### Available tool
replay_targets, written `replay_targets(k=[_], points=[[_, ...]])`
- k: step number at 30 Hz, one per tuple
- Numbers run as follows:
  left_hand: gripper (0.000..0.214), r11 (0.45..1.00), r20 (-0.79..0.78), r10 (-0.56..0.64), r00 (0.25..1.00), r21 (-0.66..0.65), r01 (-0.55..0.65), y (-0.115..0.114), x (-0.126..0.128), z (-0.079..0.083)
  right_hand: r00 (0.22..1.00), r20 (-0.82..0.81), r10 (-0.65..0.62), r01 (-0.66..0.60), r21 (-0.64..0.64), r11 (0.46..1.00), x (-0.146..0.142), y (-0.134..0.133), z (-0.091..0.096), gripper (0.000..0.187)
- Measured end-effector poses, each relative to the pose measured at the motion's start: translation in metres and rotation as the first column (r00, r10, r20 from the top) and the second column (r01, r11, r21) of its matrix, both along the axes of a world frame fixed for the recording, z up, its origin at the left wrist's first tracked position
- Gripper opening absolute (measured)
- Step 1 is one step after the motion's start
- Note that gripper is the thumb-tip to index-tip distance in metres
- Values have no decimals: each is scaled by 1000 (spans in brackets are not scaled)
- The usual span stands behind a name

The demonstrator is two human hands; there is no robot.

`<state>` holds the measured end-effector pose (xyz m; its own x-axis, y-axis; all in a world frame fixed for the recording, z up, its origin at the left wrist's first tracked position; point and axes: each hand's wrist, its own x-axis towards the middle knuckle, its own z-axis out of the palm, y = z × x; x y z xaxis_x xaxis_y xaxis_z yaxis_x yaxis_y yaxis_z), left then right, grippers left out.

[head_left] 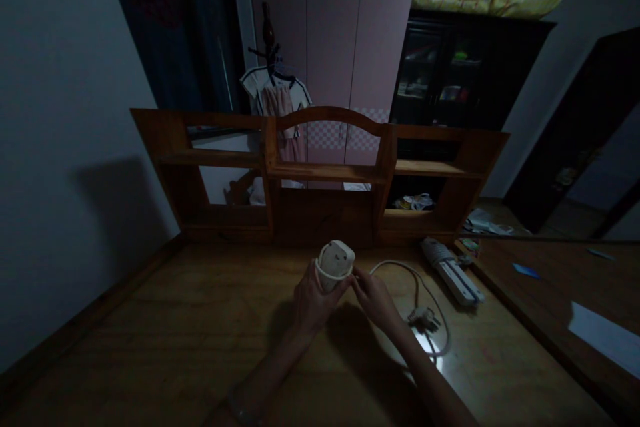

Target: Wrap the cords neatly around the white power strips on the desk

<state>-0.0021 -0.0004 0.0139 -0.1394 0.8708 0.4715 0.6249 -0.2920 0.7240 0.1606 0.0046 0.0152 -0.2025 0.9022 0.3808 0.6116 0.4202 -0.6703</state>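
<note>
My left hand (315, 297) is wrapped round a whitish power strip (336, 257), held up above the wooden surface with one end facing away from me. Slot-like holes show on that end, and a turn of white cord (333, 276) loops round the body. Close beside it, my right hand (373, 293) is closed, its fingertips pinching the cord near the strip. From there the cord curves out to the right across the surface. A plug (424, 320) lies inside that curve. The underside of the held strip is hidden by my fingers.
Right of my hands lies another white power strip (457, 280) with grey cord wound round one end. A wooden shelf unit (325, 213) stands along the far edge. The wall (75, 180) rises at left. Papers (605, 337) lie on the lower brown surface at right.
</note>
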Motion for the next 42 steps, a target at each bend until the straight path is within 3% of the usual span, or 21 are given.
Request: replay_targets(k=[5, 10, 14, 18, 23, 29, 34, 38, 42], points=[[62, 998, 19, -70, 997, -2, 70, -3, -3, 7, 995, 16, -98, 97, 16, 995, 4, -1, -1, 33], [69, 991, -14, -119, 993, 54, 120, -5, -2, 9, 981, 61, -185, 182, 60, 982, 11, 1, 7, 33], [77, 985, -97, -90, 991, 136, 103, -2, -2, 1, 946, 239, -219, 204, 86, 975, 9, -1, 6, 33], [72, 976, -222, -27, 975, 206, 74, -1, -3, -3, 878, 393, -273, 287, 23, 958, 3, -7, 4, 35], [74, 975, -344, 14, 939, 212, 63, -5, 1, 0, 856, 466, -225, 276, -43, 960, -2, -15, 9, 34], [77, 981, -377, 72, 923, 196, 4, -2, 4, 0, 822, 543, -172, 268, -101, 958, -4, -27, 12, 32], [74, 990, -481, 78, 873, 137, -13, -2, 3, 3, 825, 553, -117, 235, -148, 961, -2, -36, 3, 33], [73, 989, -527, 63, 848, 146, 17, -1, -1, 4, 852, 502, -147, 250, -144, 958, 4, -41, 1, 21], [72, 970, -573, 24, 820, 213, 120, 0, -5, 0, 938, 321, -131, 194, -173, 966, 20, -44, 14, 39]])
